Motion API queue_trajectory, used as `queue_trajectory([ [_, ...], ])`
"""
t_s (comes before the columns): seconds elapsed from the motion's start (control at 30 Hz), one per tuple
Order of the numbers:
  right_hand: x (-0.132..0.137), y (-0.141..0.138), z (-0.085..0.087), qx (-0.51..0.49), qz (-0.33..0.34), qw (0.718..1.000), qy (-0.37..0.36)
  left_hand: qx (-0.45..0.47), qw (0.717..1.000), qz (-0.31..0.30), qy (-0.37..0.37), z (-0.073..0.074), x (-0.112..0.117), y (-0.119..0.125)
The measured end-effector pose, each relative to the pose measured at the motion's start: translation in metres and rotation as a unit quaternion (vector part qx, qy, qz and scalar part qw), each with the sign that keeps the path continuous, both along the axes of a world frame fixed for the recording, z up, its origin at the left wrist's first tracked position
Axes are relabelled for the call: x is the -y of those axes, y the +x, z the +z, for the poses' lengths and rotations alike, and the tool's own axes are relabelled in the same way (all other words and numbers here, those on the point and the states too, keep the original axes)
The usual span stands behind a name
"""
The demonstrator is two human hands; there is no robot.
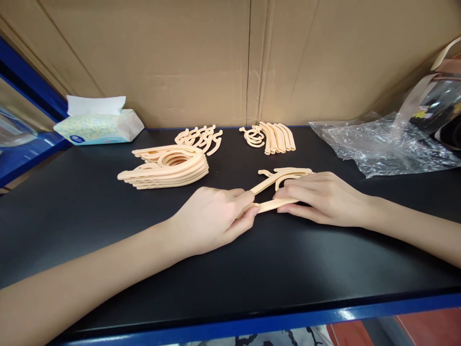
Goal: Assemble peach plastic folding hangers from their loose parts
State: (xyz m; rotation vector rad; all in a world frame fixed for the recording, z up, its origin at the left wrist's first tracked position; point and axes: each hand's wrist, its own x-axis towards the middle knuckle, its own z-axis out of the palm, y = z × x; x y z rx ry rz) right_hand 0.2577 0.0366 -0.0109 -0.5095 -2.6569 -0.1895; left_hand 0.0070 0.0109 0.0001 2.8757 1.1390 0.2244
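My left hand [214, 216] pinches the left end of a cream plastic folding hanger [268, 183], thumb and fingers closed where its two arms come together. Around its right part my right hand [326, 199] is closed, the fingers covering much of that side. The hanger is held just over the black tabletop [230, 269], with a small curved piece and a knobbed tip showing beyond my right fingers. To the left of my hands lies a stack of folded cream hangers [169, 170], several deep.
Behind the stack are loose curved hook pieces [200, 137]. At the back centre lie several hanger arms [278, 137] beside small ring-like hooks [254, 136]. A tissue pack [101, 126] stands back left; crumpled clear plastic [389, 144] lies right near a transparent bottle [439, 101]. Cardboard [194, 57] forms the back.
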Motion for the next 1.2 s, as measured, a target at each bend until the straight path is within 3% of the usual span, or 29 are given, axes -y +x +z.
queue_trajectory([
  [0.67,0.0015,0.0005,-0.0005,0.005,0.003,0.999,0.044,0.044,0.999,-0.012,0.022,-0.0073,-0.0031,-0.0015],
  [0.97,0.0007,0.0012,-0.0017,0.000,-0.003,0.999,0.044,0.026,1.000,-0.012,0.008,-0.0021,-0.0023,-0.0006],
  [1.2,0.0009,0.0010,-0.0020,-0.010,-0.001,0.999,0.039,0.000,0.998,-0.033,0.050,-0.0026,-0.0020,-0.0015],
])
